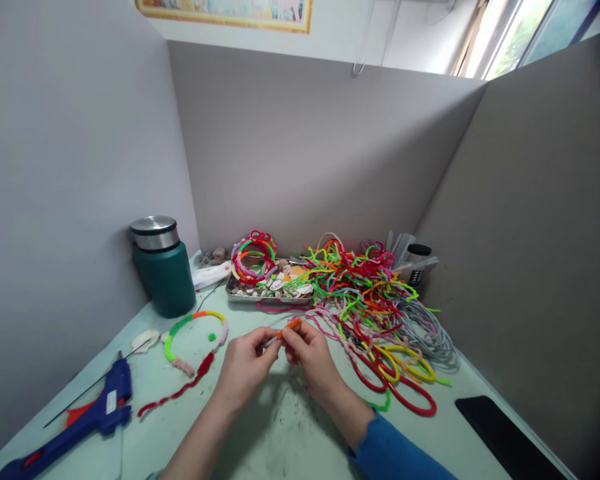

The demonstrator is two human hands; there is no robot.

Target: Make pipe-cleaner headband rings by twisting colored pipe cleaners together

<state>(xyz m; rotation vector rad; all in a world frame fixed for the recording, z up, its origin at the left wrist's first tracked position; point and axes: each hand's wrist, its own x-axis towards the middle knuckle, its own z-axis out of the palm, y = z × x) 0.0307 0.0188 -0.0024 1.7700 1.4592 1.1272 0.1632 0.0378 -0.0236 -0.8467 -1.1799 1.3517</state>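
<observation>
Both hands meet over the middle of the table. My left hand (250, 360) pinches a thin grey piece that runs into a short orange fuzzy piece (293, 324). The orange piece is held between the thumb and fingers of my right hand (310, 350). Left of my hands lies an open ring (173, 340) with green, orange, yellow, lilac and pink sections, and a twisted dark red strand (200, 373) trails from it. A small green dot (212, 337) sits inside the ring.
A blue glue gun (107, 407) and a green flask (166, 280) stand at left. Behind my hands are a metal tray (240, 299) of shells with stacked rings (254, 259). Tangled coloured strands (360, 280), red scissors (420, 403) and a black phone (500, 430) lie at right.
</observation>
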